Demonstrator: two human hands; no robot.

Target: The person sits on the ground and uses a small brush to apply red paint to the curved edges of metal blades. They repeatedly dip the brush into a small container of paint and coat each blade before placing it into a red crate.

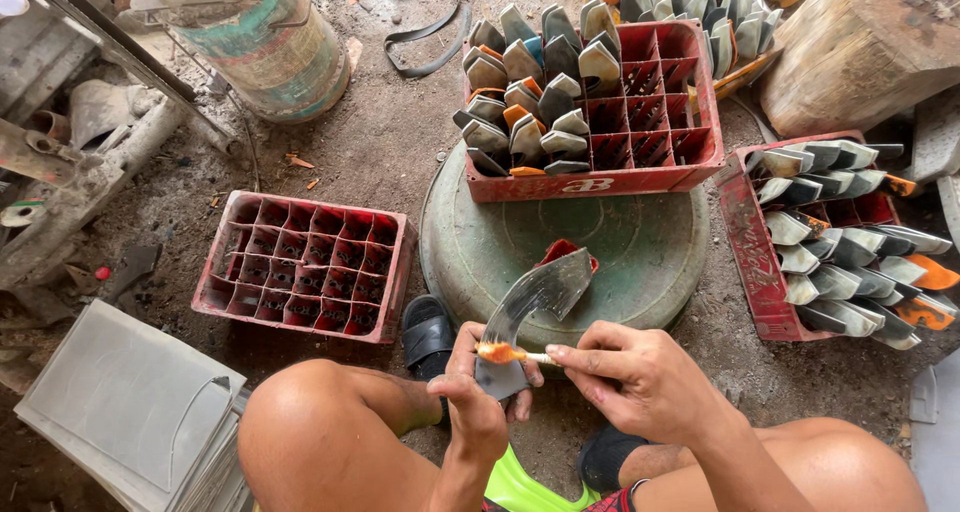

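My left hand [478,392] grips the tang end of a curved grey metal blade [535,297], which arcs up and to the right. My right hand [640,377] pinches a small brush [510,353] whose orange-loaded tip touches the blade near the left hand's fingers. A small red pot [565,251] shows just behind the blade, on a round green metal lid [640,262]. A red crate [690,122] on the lid holds several similar blades, some with orange-painted ends, standing in its left compartments.
An empty red compartment crate [300,267] sits on the dirt floor at left. Another red crate [750,242] at right is packed with blades. A drum [275,47] stands upper left, a wooden block [860,47] upper right, grey sheets [130,402] lower left. My knees frame the bottom.
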